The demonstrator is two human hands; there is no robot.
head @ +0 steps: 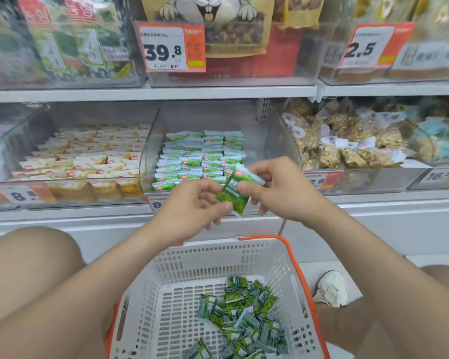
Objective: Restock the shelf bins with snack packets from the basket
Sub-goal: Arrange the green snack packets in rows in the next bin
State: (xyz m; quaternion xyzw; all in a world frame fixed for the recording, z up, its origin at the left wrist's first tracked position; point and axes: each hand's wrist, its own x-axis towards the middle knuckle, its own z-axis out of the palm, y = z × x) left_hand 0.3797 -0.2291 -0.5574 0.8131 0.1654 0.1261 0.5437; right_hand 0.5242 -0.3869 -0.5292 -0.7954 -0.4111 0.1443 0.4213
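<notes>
Both hands hold green snack packets (236, 190) just in front of the middle shelf bin (151, 141). My left hand (192, 208) pinches the lower edge of the packets with thumb and fingertips. My right hand (275, 187) grips their upper part, fingers curled over the top. The clear bin behind holds neat rows of the same green packets (200, 156). Below, a white basket with orange handles (192, 268) stands on the floor with a loose pile of several green packets (244, 317) in its right half.
A bin of yellow-and-white packets (88, 156) sits to the left, a bin of nut-cluster bags (347, 141) to the right. Price tags (173, 49) hang from the upper shelf. My knees flank the basket; a white shoe (332, 288) rests at right.
</notes>
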